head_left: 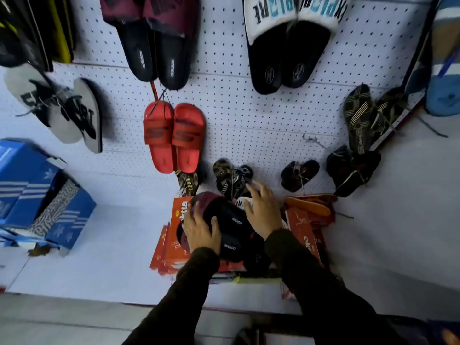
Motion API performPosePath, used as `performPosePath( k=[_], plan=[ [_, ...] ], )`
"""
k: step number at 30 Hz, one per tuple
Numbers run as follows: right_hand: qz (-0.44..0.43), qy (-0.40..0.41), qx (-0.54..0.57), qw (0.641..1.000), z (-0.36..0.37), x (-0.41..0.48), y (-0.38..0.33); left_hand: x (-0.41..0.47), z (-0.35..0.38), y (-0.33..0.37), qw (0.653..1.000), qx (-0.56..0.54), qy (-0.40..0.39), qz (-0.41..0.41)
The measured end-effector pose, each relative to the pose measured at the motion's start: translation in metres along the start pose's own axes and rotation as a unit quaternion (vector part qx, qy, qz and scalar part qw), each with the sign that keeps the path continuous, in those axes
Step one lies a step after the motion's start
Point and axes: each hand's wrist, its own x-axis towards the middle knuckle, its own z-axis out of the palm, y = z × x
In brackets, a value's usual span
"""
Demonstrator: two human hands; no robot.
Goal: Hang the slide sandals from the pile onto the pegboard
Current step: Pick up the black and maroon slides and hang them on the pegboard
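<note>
A pair of black slide sandals with maroon straps (231,227) lies on top of the pile, over red shoe boxes (171,242). My left hand (202,230) grips the left edge of this pair, thumb over the sole. My right hand (262,210) rests with fingers spread on the pair's right side, over a white sandal (241,200) that is mostly hidden. The white pegboard (249,115) rises behind the pile. Red slides (174,135) hang on it just above.
Several pairs hang on the pegboard: black-and-maroon slides (154,43), white-strapped slides (286,46), grey flip-flops (62,110), striped sandals (366,118), small dark pairs (348,170) low down. A bare hook (313,140) sticks out at right. Blue shoe boxes (37,195) stand at left.
</note>
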Motion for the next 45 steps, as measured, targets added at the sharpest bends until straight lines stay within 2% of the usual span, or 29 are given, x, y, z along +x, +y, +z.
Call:
performPosePath(
  k=[2,4,6,9,12,15,18,22,25,29,39,45],
  plan=[
    [0.016,-0.080,0.020,0.996,0.015,0.004,0.004,-0.008,0.016,-0.019,0.979,-0.066,-0.007,-0.193],
    [0.055,-0.163,0.017,0.985,0.027,0.007,0.008,-0.017,0.031,-0.040,0.916,-0.106,-0.036,-0.385],
    [0.083,-0.221,0.025,0.971,0.038,0.012,0.009,-0.021,0.037,-0.042,0.846,-0.173,-0.091,-0.496],
    [0.115,-0.264,0.054,0.956,0.045,0.021,0.009,-0.024,0.050,-0.036,0.758,-0.328,-0.166,-0.539],
    [0.130,-0.248,0.064,0.958,0.050,0.029,0.012,-0.024,0.059,-0.043,0.735,-0.389,-0.166,-0.530],
    [0.161,-0.261,0.078,0.949,0.044,0.034,0.009,-0.023,0.059,-0.055,0.731,-0.409,-0.140,-0.528],
    [0.204,-0.319,0.070,0.923,0.044,0.033,0.008,-0.029,0.039,-0.062,0.742,-0.423,-0.119,-0.507],
    [0.323,-0.404,0.175,0.838,0.053,0.019,0.014,-0.038,0.013,-0.077,0.774,-0.393,-0.138,-0.476],
    [0.360,-0.399,0.280,0.795,0.044,0.005,0.004,-0.035,-0.006,-0.082,0.796,-0.388,-0.122,-0.448],
    [0.358,-0.362,0.386,0.770,0.022,-0.007,-0.022,-0.020,-0.036,-0.076,0.831,-0.399,-0.102,-0.375],
    [0.262,-0.170,0.533,0.786,-0.038,0.015,-0.092,0.049,-0.123,-0.026,0.902,-0.406,-0.031,-0.145],
    [0.171,-0.068,0.576,0.797,-0.089,0.044,-0.137,0.095,-0.182,0.020,0.909,-0.415,0.009,-0.032]
  ],
)
